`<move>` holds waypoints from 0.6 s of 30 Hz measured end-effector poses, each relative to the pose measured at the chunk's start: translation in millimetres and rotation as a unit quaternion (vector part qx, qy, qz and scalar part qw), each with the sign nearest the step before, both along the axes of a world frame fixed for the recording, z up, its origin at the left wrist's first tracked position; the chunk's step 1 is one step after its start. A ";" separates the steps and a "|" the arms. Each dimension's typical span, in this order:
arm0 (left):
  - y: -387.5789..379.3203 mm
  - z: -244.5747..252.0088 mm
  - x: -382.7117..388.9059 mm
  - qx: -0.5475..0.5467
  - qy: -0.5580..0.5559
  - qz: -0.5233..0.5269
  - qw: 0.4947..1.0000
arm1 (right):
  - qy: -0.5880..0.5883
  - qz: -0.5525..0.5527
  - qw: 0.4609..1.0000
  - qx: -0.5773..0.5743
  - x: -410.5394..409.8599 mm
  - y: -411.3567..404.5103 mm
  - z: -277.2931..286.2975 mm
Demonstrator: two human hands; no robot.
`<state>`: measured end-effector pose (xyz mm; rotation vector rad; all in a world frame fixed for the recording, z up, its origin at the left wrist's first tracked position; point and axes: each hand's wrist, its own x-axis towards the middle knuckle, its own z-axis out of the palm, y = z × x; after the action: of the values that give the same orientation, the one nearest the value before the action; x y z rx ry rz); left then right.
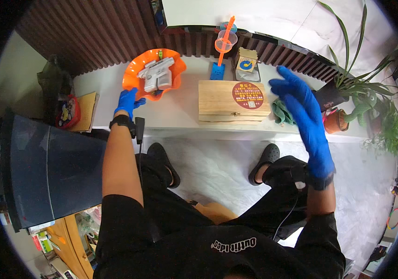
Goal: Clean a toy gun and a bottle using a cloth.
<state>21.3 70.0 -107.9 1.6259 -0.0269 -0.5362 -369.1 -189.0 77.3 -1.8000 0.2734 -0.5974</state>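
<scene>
My left hand (pixel 128 103), in a blue glove, is at the near left rim of a wavy-edged orange bowl (pixel 178 71). Its fingertips meet the rim in the picture, but whether they grip it cannot be told. Inside the bowl lies a white and clear toy gun (pixel 158 74), over smaller items that are mostly hidden. My right hand (pixel 303 115), also gloved in blue, hovers empty with fingers apart, right of a wooden box (pixel 216 99). The box is closed by a small clasp and bears a round red sticker with writing. A green cloth (pixel 280 112) lies partly behind that hand.
Behind the box stand a blue-based toy (pixel 217 71) with an orange arm and clear cup, and a small wooden box (pixel 247 60). Potted plants (pixel 331 94) crowd the white cabinet top's (pixel 171 115) right end. A dark table (pixel 70 167) is at left.
</scene>
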 end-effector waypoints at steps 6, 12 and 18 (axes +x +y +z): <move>78.4 -25.8 44.8 -0.052 -0.042 0.046 0.997 | -0.133 0.240 0.921 -0.276 -2.1 59.8 35.1; 96.2 -41.2 88.9 0.208 -0.319 -0.172 0.909 | -0.185 0.207 0.918 -0.283 -29.0 85.3 28.8; 66.9 39.5 22.6 0.436 -0.210 -0.184 0.856 | -0.140 0.079 0.946 -0.281 -52.1 102.7 30.0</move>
<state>43.9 136.9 -68.5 2.6433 -0.4936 -0.4955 -421.2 -86.3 107.3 -2.2170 -0.2626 -0.8650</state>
